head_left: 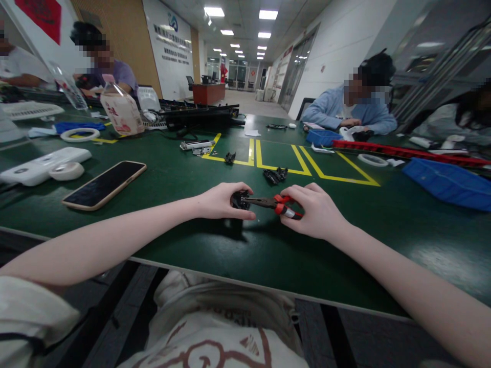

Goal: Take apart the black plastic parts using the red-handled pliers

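Note:
My left hand (224, 201) grips a small black part (240, 200) between thumb and fingers, just above the table. Wrapped round the red handles of long-nose pliers (268, 202) is my right hand (314, 212). The pliers' jaws point left and reach the black part; whether they pinch it I cannot tell. Beyond my hands lie a black broken-looking piece (275, 176) and a smaller black piece (230, 157), near yellow tape outlines (284, 171) on the green table (184, 240).
A phone (105, 185), a white power strip (46, 166) and a tape roll (66, 171) lie left. Farther back stand a drink bottle (121, 110) and long black parts (199, 116). At right are a blue tray (448, 181) and a red strip (406, 152). Several people sit across the table.

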### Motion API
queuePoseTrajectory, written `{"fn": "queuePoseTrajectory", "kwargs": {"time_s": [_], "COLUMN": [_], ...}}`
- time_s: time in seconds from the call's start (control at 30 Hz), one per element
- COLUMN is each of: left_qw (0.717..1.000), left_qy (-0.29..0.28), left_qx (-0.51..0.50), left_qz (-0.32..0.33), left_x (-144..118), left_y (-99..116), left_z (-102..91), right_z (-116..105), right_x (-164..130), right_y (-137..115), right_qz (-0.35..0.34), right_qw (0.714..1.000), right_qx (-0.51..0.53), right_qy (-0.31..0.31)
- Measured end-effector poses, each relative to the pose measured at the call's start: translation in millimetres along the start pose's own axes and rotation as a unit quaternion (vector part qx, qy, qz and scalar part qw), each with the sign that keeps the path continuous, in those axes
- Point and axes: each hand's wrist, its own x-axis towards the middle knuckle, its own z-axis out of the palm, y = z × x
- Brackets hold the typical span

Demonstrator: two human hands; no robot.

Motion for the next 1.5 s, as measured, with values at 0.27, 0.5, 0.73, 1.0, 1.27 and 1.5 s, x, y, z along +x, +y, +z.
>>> {"fn": "queuePoseTrajectory", "kwargs": {"time_s": [0.27, 0.5, 0.73, 1.0, 1.27, 1.5], "left_qw": [0.998, 0.999, 0.997, 0.998, 0.999, 0.996], "left_qy": [0.037, 0.035, -0.001, -0.01, 0.025, 0.076], "left_qx": [0.025, -0.015, -0.056, -0.051, -0.022, 0.014], "left_qz": [0.033, -0.006, -0.043, -0.04, -0.005, 0.044], "left_x": [1.4, 1.9, 2.7, 2.9, 1.4, -0.2], "left_y": [-6.7, -5.0, -0.4, -0.7, -1.8, -3.9], "left_z": [4.6, 3.8, -0.2, -1.0, 1.3, 5.8], "right_z": [1.7, 1.7, -1.2, -4.1, -4.2, -4.9], "right_x": [1.2, 4.6, 3.9, 0.5, 1.3, 3.4], "right_y": [-0.9, -3.2, -4.9, -7.2, -9.7, -11.1], "right_qz": [0.026, 0.095, 0.047, 0.065, 0.065, 0.081], "right_qw": [0.999, 0.987, 0.997, 0.995, 0.992, 0.983], "right_qx": [0.025, 0.09, 0.019, 0.012, 0.027, 0.087], "right_qy": [-0.04, -0.092, -0.051, -0.08, -0.106, -0.139]}}
